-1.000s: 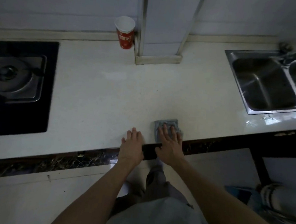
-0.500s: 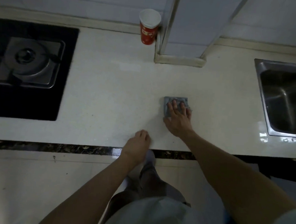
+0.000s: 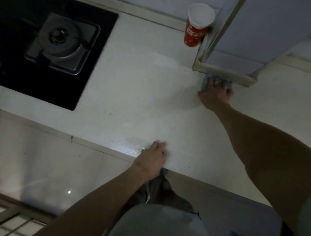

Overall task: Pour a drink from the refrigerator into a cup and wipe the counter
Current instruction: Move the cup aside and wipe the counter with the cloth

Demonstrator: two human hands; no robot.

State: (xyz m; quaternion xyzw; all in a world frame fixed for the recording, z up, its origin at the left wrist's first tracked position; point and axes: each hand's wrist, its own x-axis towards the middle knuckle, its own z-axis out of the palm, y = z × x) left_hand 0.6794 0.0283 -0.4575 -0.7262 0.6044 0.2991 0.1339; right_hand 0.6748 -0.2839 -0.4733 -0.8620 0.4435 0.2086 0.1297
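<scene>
Cloth [image 3: 206, 82]: where was it found, and how was it held?
— At the far side of the counter [image 3: 143, 99], pushed against the foot of the boxed column [image 3: 225, 75], under the right hand [image 3: 216, 95]. The fingers were set down on it close together; whether they were curled round it could not be told in so dim a view.
— Which way was it lying?
— It was mostly hidden, but what showed was stretched along the column's foot, so its long axis was judged to run parallel to that edge.
— And the step?
— Wiping was judged to be in hand. The cup [image 3: 197, 28] was stood upright, mouth up, against the column's left side. The left hand [image 3: 153, 157] was rested near the counter's front edge, loosely curled, with nothing held.
— What was called for next?
— A pull back toward the front edge, with the cloth pressed flat and the cup avoided.
</scene>
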